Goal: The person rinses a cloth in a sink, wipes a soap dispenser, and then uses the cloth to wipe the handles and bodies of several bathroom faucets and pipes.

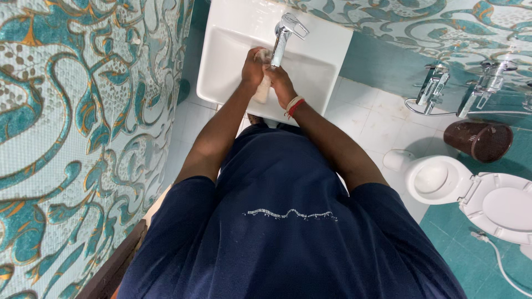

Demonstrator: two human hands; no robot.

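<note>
Your left hand (254,65) and right hand (279,77) meet over the white basin (221,66), directly below the chrome tap (284,32). Both are curled and pressed against each other around a pale, whitish thing (262,88) that sticks out just beneath your left palm; it looks like a cloth or a soapy bar, though it is too small to tell which. Your left fingers wrap its upper end, your right fingers close in from the other side, touching it. On your right wrist sits a red and white band (293,104).

What could go wrong: if the pale thing is wet or soapy, it may slip downward out of your grip and drop into the basin, since only its upper part is held. Your knuckles are very near the tap spout (almost touching it), so a quick upward rub could knock them against the metal. Water could also splash past the front rim onto your dark blue shirt (288,232), which hangs close to it. Well off to your right stand the toilet (443,180) and a brown bin (479,139).
</note>
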